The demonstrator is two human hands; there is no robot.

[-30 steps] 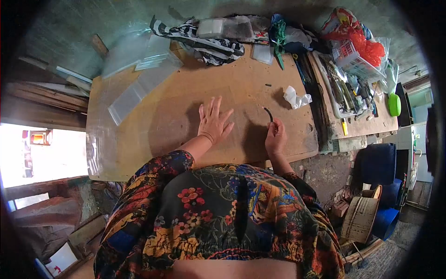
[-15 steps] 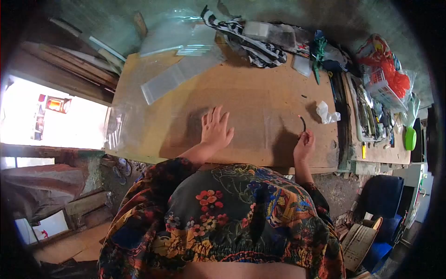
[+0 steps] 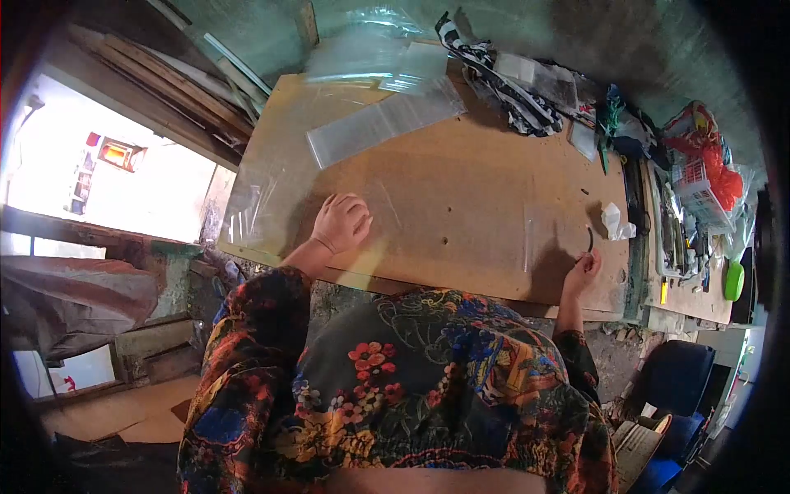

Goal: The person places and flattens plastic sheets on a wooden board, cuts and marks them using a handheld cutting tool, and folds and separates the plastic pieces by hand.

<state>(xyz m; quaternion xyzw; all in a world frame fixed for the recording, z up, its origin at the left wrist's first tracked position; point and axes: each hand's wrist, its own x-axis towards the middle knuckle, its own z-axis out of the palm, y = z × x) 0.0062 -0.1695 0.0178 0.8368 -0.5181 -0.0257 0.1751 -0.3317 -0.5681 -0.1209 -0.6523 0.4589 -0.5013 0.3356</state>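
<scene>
My left hand (image 3: 341, 222) is over the left part of the wooden board, its fingers curled closed at a clear plastic sheet (image 3: 448, 210). Shiny creases run through the sheet beside the fingers, though the pinch itself is hidden. Near the board's front right, my right hand (image 3: 583, 270) pinches a short, dark, curved stick (image 3: 590, 240), held upright with its pinkish tip pointing away from me. Another see-through plastic strip (image 3: 370, 128) lies slantwise beyond the left hand.
Stacked clear sheets (image 3: 354, 62) lie at the board's back left. Striped black-and-white cloth (image 3: 527, 111) is bunched at the back. On the right are crumpled white paper (image 3: 615, 222), a white basket (image 3: 699, 185) with red plastic, a tool tray (image 3: 676, 239) and a green container (image 3: 734, 281).
My left hand has gone from lying flat with spread fingers to curled, and moved left across the board. My right hand still holds the curved stick. The whole view has shifted.
</scene>
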